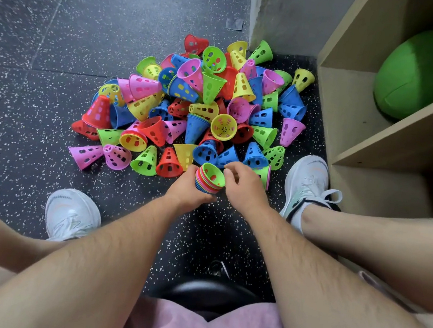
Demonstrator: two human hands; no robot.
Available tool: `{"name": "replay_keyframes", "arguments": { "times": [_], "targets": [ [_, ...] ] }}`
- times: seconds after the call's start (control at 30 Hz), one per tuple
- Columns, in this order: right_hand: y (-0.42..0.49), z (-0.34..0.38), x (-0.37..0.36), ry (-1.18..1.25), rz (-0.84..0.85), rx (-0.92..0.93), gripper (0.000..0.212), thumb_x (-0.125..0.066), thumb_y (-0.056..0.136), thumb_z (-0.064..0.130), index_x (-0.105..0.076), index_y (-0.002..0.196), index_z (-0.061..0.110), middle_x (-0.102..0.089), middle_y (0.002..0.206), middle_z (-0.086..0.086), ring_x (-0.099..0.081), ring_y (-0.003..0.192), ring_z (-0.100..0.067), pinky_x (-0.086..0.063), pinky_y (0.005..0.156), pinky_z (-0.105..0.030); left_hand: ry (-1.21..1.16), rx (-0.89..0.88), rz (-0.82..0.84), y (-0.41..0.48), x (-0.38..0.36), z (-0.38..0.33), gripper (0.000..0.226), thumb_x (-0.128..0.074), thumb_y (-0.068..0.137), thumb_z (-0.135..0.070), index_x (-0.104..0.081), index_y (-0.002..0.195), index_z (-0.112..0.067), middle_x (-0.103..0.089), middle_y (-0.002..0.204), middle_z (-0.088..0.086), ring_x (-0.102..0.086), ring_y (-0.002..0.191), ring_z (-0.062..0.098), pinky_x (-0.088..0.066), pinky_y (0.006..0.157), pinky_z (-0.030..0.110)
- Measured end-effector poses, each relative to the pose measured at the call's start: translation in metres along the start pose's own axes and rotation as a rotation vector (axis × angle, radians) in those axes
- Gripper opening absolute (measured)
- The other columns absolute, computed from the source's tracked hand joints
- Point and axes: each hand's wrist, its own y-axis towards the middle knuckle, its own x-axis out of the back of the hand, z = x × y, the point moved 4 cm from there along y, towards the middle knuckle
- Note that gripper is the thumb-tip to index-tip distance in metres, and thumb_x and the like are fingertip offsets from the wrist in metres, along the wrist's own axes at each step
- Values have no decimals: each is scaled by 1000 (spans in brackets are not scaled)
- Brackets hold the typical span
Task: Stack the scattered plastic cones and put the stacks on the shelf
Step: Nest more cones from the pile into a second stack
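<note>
A heap of perforated plastic cones (202, 105) in red, blue, green, yellow and pink lies on the speckled dark floor ahead of me. My left hand (187, 190) grips a nested stack of cones (209, 179), wide ends up, with a green cone on top. My right hand (242, 184) is just to the right of the stack, fingers curled at its rim; whether it holds anything I cannot tell. The wooden shelf (385, 142) stands at the right.
A green ball (422, 72) fills an upper shelf compartment. My white shoes (72, 214) (308, 182) rest on the floor either side of my hands. A grey wall corner (283, 18) stands behind the heap. A black stool seat (209, 294) is below me.
</note>
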Motion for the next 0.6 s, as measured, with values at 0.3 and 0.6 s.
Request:
{"name": "replay_keyframes", "arguments": {
  "times": [0.3,0.6],
  "targets": [
    [14,-50,33,-77,-380,-335,35,-66,94,33,-56,120,12,-49,126,-8,-52,111,-26,-43,84,-33,22,-16,88,12,-24,-15,72,-95,67,-31,-46,120,-28,-65,106,-7,-66,96,11,-55,91,35],
    [19,-73,27,-135,-325,-565,22,-51,102,34,-63,110,18,-62,111,-2,-57,105,-26,-52,87,-41,21,-7,101,15,-25,-13,70,-93,69,-30,-46,121,-27,-65,106,-6,-66,95,11,-54,87,31]
  ]
}}
